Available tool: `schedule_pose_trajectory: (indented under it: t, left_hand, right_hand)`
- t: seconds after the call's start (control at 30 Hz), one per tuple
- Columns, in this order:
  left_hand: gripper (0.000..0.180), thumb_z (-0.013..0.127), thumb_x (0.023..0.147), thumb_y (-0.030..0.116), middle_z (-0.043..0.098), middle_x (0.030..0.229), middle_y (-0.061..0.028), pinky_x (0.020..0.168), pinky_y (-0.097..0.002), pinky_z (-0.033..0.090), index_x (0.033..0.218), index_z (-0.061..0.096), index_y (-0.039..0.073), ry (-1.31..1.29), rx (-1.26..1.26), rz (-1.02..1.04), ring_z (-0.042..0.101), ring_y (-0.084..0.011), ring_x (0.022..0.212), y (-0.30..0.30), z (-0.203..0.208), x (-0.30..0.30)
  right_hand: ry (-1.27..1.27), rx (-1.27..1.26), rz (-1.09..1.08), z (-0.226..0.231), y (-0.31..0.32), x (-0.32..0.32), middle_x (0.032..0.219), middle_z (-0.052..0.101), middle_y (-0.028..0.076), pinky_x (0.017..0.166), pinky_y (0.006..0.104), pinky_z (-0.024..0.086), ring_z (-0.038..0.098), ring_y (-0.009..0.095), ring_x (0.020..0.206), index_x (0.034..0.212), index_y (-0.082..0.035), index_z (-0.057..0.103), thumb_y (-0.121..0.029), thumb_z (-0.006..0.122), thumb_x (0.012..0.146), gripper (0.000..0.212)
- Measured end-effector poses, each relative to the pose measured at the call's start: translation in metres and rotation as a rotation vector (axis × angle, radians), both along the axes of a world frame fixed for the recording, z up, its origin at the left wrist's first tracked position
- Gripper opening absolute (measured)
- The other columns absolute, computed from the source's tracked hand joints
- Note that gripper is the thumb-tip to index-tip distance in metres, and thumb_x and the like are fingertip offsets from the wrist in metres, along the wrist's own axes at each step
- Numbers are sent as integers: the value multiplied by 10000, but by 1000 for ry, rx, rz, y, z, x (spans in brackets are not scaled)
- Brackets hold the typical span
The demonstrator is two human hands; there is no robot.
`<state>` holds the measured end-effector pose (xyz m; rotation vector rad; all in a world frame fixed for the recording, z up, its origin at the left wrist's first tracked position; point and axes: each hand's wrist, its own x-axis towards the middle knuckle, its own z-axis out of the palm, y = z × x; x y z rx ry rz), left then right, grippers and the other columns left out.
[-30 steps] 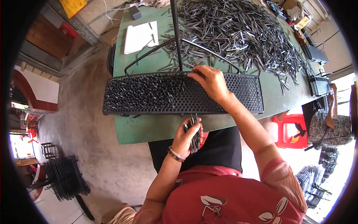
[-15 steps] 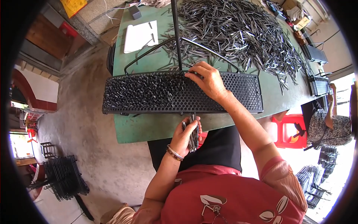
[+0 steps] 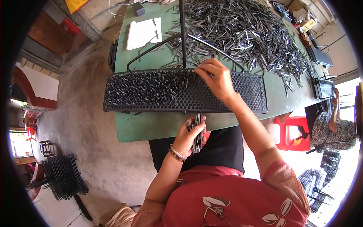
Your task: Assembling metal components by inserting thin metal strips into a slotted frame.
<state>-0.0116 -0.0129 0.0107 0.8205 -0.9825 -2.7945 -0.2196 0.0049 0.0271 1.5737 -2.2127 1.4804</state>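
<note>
A long black perforated rack (image 3: 234,92) with rows of round holes lies across the table's front edge. Its left half is packed with upright, thin dark strips (image 3: 140,89); the holes on the right show bare. My left hand (image 3: 185,138), below the rack's front edge, is closed around a bundle of thin strips (image 3: 197,132) pointing up. Over the rack's back edge, just right of the filled part, my right hand (image 3: 218,80) has its thumb and fingers pressed together. Whatever is between those fingertips is hidden.
A large heap of loose dark strips (image 3: 242,38) covers the green table (image 3: 130,126) behind the rack. A black metal frame (image 3: 182,34) rises behind it. White paper (image 3: 141,34) lies back left. At right, another person (image 3: 332,128) works near a red stool (image 3: 293,132).
My right hand has shifted slightly right along the rack's back edge, fingers still together. My left hand keeps its bundle in nearly the same place.
</note>
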Motion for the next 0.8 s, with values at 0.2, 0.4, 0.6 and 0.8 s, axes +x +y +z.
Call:
schedule_pose_trajectory:
  t: [0.2, 0.4, 0.6, 0.8]
  left_hand:
    - [276, 605, 880, 136, 528, 856, -37, 573, -245, 492, 1101, 510, 2, 85, -71, 40, 521, -102, 780, -8, 9, -2]
    - [198, 615, 879, 151, 582, 780, -41, 538, -241, 514, 999, 505, 37, 118, -69, 23, 594, -112, 591, -5, 11, -5]
    - [181, 571, 901, 148, 585, 834, -61, 546, -255, 515, 1026, 529, 23, -2, -22, 85, 596, -136, 692, 3, 11, -9]
    - [184, 561, 898, 125, 555, 852, -49, 516, -244, 463, 1042, 544, 12, 26, 64, 89, 549, -125, 711, 3, 5, -14]
  right_hand:
    - [-253, 297, 257, 25, 42, 18, 802, 611, 69, 634, 267, 438, 565, 133, 720, 858, 26, 661, -169, 650, 858, 195]
    - [-768, 359, 405, 20, 60, 40, 788, 659, 74, 623, 270, 469, 602, 122, 695, 849, 34, 681, -201, 668, 841, 235]
    - [-1070, 357, 235, 26, 64, 32, 769, 651, 42, 614, 224, 470, 574, 75, 671, 922, 10, 667, -204, 635, 871, 223]
    - [-680, -27, -43, 33, 42, 6, 761, 647, 41, 610, 205, 479, 596, 76, 676, 968, 35, 629, -176, 605, 896, 224]
